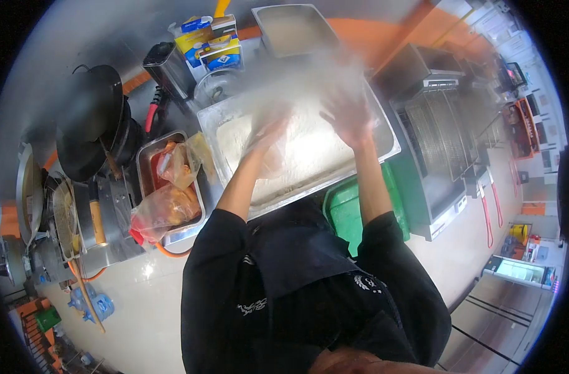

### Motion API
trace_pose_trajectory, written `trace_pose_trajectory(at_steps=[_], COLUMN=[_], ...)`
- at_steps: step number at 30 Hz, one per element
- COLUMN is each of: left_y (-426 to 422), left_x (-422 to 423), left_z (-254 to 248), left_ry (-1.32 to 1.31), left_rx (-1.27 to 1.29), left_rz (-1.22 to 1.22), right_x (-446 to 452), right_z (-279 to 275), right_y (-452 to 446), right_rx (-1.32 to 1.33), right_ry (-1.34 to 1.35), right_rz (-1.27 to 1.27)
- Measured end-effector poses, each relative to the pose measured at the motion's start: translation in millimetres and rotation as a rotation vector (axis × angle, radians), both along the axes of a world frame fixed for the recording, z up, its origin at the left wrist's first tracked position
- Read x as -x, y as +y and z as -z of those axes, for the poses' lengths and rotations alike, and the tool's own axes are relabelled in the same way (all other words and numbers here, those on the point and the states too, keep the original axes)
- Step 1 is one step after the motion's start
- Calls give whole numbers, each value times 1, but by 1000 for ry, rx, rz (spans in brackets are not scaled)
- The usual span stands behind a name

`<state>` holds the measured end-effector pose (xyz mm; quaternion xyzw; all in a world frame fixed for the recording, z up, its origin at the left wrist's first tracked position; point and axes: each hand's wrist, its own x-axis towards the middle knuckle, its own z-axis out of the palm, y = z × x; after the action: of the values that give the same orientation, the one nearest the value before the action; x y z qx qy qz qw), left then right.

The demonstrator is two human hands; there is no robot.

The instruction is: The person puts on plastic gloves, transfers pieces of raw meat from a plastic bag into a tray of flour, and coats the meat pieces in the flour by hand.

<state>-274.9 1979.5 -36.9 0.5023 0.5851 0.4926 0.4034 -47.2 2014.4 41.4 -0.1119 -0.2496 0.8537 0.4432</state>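
Observation:
A large metal pan point(389, 144) lies in front of me, holding a layer of white, flour-like powder point(315, 153). Over its left half is my left hand point(270, 132), with fingers blurred by haze on the view. Something thin and see-through, perhaps plastic, shows beside that hand; whether it is held is unclear. My right hand point(348, 118) hovers over or touches the powder on the right, its fingers spread and partly smeared. A whitish haze covers the far part of the pan and the fingertips.
Left of the pan, a metal tray point(200, 215) holds plastic bags of orange-brown food point(172, 206). Dark woks point(91, 118) stand farther left. Yellow-and-blue boxes point(221, 53) and another pan point(295, 31) sit behind. Fryer baskets point(443, 128) are at right; a green bin point(343, 215) stands below.

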Motion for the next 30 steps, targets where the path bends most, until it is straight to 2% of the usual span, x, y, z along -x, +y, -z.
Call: trace_pose_trajectory(at_steps=[3, 6, 9, 12, 15, 17, 18, 19, 21, 23, 26, 30], left_y=[0, 1, 7, 16, 39, 64, 71, 68, 66, 61, 50, 23], left_x=[-3, -10, -16, -16, -22, -27, -34, -49, -67, -75, -83, -103], left_z=[0, -4, -11, -9, 13, 55, 66, 57, 42, 34, 30, 26], left_ry=[-150, -265, -397, -446, -1069, -1225, -1303, -1260, -1241, -1238, -1214, -1116], left_rx=[30, 42, 74, 112, 309, 381, 416, 383, 361, 344, 333, 323], left_rz=[-54, -133, -182, -163, -416, -408, -399, -491, -561, -532, -461, -333], right_x=[2, 14, 25, 26, 17, 24, 37, 53, 62, 61, 72, 89], right_z=[8, 14, 9, -11, -12, 0, -2, -9, -48, -52, -86, -86], right_y=[-5, -1, -6, -24, -51, -61, -66, -73, -93, -98, -117, -127], right_rx=[-89, -302, -283, -299, -695, -803, -786, -770, -850, -930, -1183, -1495], right_ry=[-150, -394, -379, -476, -713, -838, -798, -760, -940, -919, -1205, -1246], right_rz=[39, 173, 249, 173, 264, 429, 545, 661, 650, 635, 417, 537])
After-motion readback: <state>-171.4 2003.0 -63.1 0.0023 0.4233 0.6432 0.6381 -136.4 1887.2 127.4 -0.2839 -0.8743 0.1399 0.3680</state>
